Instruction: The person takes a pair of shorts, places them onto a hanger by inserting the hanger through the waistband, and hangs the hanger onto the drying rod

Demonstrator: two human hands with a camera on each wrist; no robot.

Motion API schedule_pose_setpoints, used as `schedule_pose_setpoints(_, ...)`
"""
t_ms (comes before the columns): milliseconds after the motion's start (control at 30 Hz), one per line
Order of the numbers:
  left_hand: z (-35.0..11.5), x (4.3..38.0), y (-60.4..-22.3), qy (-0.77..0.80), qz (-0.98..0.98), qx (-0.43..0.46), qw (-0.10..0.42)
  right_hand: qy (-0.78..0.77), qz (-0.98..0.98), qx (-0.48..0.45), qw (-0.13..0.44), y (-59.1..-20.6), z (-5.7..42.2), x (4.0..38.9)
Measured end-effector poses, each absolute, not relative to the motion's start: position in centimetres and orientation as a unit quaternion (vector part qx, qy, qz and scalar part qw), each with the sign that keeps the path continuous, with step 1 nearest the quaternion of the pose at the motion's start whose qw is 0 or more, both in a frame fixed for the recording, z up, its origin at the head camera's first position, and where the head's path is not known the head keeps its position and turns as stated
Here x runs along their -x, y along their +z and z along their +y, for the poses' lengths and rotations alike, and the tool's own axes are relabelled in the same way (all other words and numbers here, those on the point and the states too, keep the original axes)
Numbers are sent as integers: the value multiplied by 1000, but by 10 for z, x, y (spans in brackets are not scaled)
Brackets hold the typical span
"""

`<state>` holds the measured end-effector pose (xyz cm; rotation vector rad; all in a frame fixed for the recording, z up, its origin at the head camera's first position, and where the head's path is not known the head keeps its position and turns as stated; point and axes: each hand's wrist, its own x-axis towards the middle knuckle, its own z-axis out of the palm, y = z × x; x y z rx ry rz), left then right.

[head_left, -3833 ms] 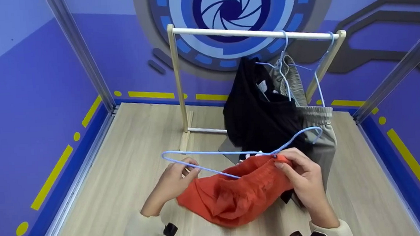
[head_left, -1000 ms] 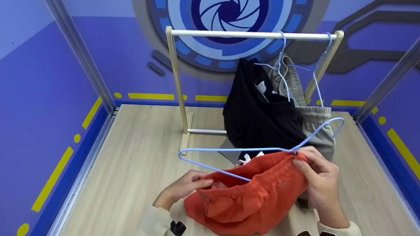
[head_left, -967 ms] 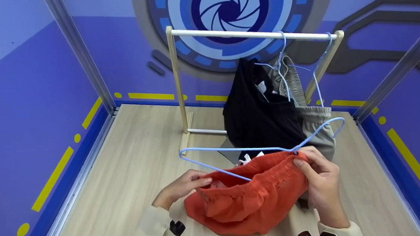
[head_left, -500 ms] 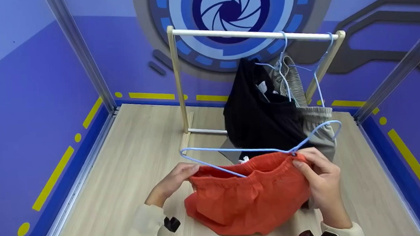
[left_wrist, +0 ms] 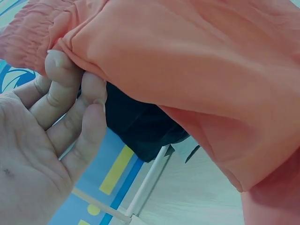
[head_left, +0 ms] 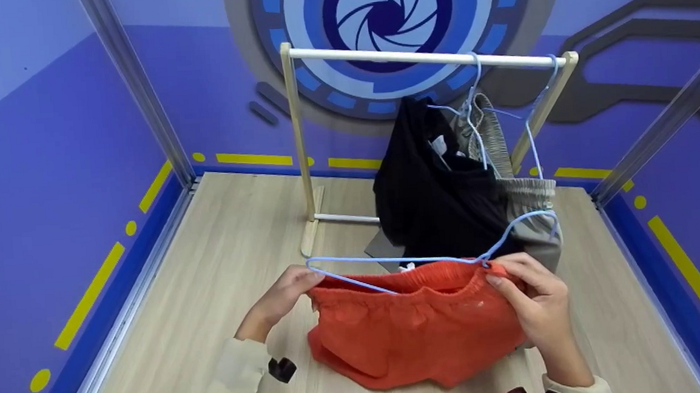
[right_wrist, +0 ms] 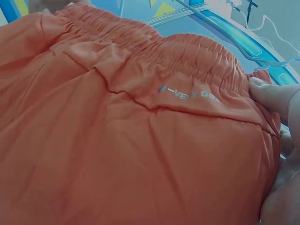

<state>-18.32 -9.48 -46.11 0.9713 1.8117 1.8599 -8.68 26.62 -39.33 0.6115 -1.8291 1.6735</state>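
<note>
Orange-red elastic-waist shorts (head_left: 419, 335) hang between my two hands, with small pale print (right_wrist: 187, 93) below the waistband in the right wrist view. A light-blue hanger (head_left: 384, 259) lies partly inside the waist opening; its lower bar runs down into it. My left hand (head_left: 280, 298) pinches the waistband's left end, close to the hanger's left corner. In the left wrist view several of its fingers (left_wrist: 63, 70) bend against the cloth. My right hand (head_left: 535, 297) grips the waistband's right end between thumb and fingers, just below the hanger's hook. The hanger's right part is hidden by cloth.
Behind the shorts stands a rack with a white rail (head_left: 378, 55) and wooden posts. Black pants (head_left: 434, 185) and grey pants (head_left: 534, 228) hang on blue hangers at its right side. A grey flat piece (head_left: 383, 247) lies on the wooden tabletop (head_left: 210, 290). Blue-purple walls enclose it.
My left hand has gone from the hanger's left side to the waistband and drawn its edge out leftward. The waistband is now stretched wider, and the hanger has tilted and sunk slightly.
</note>
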Motion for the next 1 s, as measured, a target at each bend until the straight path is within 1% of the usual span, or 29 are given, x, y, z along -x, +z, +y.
schedule_pose_setpoints(333,-96,184,-455,653,660,-324,180,595,-719,-224,280,-396,270,83)
schedule_pose_setpoints(700,-96,184,-453,650,671,-317,165,585,-717,-266,272,-400,275,82)
schedule_pose_setpoints(1000,-92,184,-453,637,692,-299,162,485,-782,-254,297,-399,274,79)
